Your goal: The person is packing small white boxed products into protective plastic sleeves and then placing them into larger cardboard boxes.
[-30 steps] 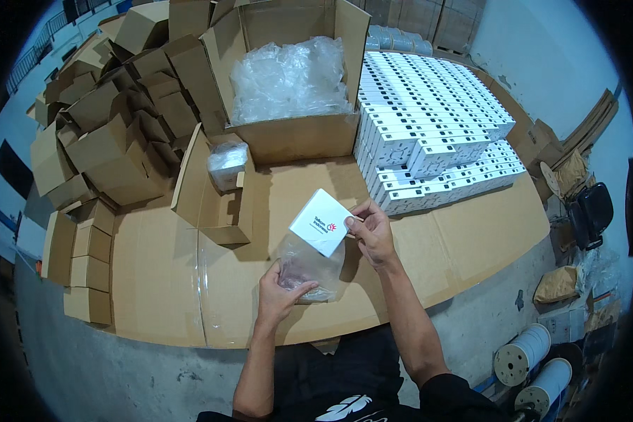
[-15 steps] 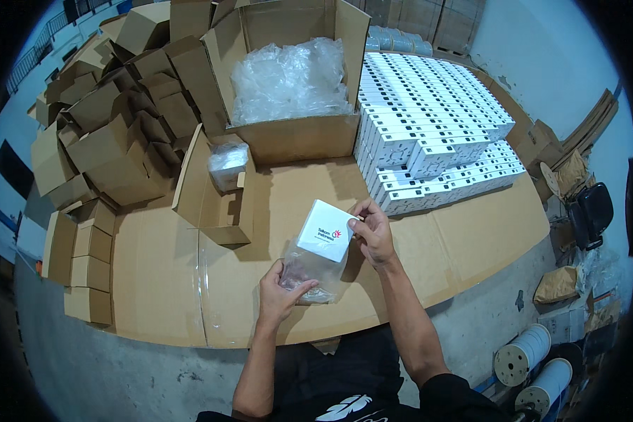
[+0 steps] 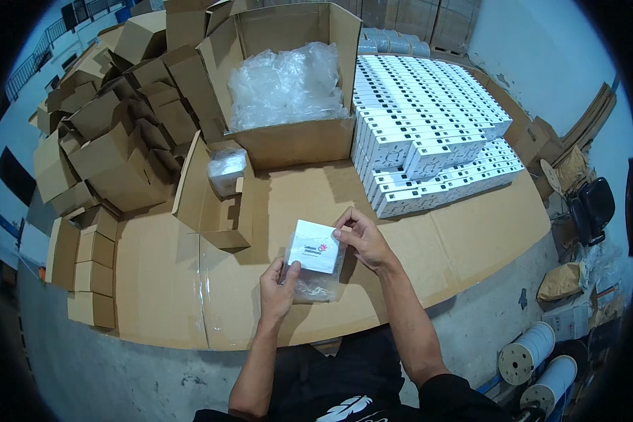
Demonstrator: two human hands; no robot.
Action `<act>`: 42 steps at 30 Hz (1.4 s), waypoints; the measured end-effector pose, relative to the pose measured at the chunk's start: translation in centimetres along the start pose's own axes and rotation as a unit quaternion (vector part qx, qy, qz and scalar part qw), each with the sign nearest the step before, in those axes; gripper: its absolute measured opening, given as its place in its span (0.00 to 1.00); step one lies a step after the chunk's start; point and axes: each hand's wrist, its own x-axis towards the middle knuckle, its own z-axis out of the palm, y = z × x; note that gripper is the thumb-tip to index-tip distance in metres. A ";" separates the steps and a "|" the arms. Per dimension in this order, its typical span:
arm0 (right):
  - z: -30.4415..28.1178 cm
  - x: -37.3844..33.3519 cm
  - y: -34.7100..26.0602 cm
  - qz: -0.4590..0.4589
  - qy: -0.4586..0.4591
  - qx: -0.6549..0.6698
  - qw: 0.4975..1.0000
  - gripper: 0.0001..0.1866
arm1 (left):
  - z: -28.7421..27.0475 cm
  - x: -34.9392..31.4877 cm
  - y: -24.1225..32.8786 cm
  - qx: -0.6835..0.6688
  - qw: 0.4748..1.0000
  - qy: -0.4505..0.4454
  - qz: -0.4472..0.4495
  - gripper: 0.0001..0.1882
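A small white box (image 3: pixel 312 246) with a red mark sits partly inside a clear plastic bag (image 3: pixel 318 287), held above the cardboard-covered table. My left hand (image 3: pixel 278 287) grips the bag along its left side, thumb pressed against the box's lower left corner. At the box's upper right corner, my right hand (image 3: pixel 362 239) pinches the edge between thumb and fingers. Beyond my hands stands an open brown carton (image 3: pixel 233 238), with bagged items (image 3: pixel 226 171) in its far end.
A large carton (image 3: pixel 295 141) full of clear bags (image 3: pixel 288 84) stands at the back. Stacked white boxes (image 3: pixel 429 126) cover the right rear. Folded empty cartons (image 3: pixel 112 155) are heaped at the left, with a smaller carton group (image 3: pixel 93 274) by the table's left edge.
The white box has slid down deeper into the plastic bag. My right hand has moved down and left with it, and my left thumb now presses on the box.
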 end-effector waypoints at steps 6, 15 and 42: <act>0.9 -0.1 -1.2 0.025 0.026 0.033 0.999 0.10 | 0.7 0.8 -1.0 -0.105 0.993 0.039 -0.033 0.13; -0.1 0.0 1.0 0.095 -0.011 0.015 0.995 0.06 | 0.8 1.8 -0.9 -0.147 0.988 0.041 -0.002 0.16; 3.1 0.4 3.2 -0.023 0.066 0.192 0.979 0.03 | 1.8 3.6 0.1 -0.225 0.968 0.098 0.048 0.15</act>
